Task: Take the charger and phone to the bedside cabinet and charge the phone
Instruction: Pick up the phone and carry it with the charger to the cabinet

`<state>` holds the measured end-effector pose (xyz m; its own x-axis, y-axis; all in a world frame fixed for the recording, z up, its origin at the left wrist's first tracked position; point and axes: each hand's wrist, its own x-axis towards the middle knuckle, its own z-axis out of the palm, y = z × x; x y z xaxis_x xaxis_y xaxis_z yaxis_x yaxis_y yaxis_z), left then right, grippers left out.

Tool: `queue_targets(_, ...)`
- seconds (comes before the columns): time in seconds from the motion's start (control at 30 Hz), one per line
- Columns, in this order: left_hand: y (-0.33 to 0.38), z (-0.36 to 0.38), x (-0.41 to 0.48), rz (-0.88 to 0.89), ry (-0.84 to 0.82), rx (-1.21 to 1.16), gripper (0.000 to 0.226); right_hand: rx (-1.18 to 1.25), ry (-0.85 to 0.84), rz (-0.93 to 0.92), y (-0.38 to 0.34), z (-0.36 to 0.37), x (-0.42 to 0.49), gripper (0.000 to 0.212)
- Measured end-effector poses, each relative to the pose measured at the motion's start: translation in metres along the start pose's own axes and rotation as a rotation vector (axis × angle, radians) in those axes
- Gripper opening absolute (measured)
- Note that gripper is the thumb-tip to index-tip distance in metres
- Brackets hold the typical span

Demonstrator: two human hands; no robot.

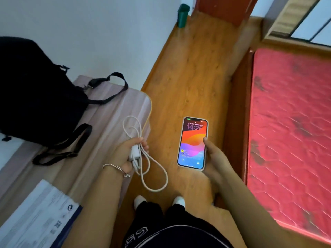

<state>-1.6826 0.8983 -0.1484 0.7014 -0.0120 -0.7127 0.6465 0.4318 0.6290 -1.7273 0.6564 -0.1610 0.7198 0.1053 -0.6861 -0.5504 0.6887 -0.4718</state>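
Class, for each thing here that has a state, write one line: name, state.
phone: screen lit, nothing plugged in
charger: its cable looped, hanging loose
left hand: grips the charger
right hand: holds the phone
green bin: upright
black bag: slumped, straps slack

L hand [123,155] grips charger [135,155], R hand [215,159] holds phone [193,143]

A black bag [35,90] sits on the pale table [111,120], opposite a red mattress [290,122].
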Motion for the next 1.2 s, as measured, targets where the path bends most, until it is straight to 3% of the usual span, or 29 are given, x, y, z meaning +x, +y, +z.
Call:
queue_targets(0.33,-0.003,0.057,0.019,-0.012,-0.056,0.120,0.006,0.176,0.091,-0.129,-0.042,-0.061,-0.004,0.056)
queue_targets(0.53,0.007,0.075,0.057,-0.034,-0.071,0.150,0.005,0.239,0.132,-0.141,-0.065,-0.074,0.015,0.047)
queue_targets(1.03,0.091,0.156,0.189,-0.155,-0.127,0.140,0.006,0.247,0.178,-0.117,-0.162,-0.032,0.121,0.055)
queue_targets(1.2,0.108,0.175,0.215,-0.148,-0.067,0.132,0.006,0.254,0.207,-0.100,-0.186,-0.026,0.146,0.055)
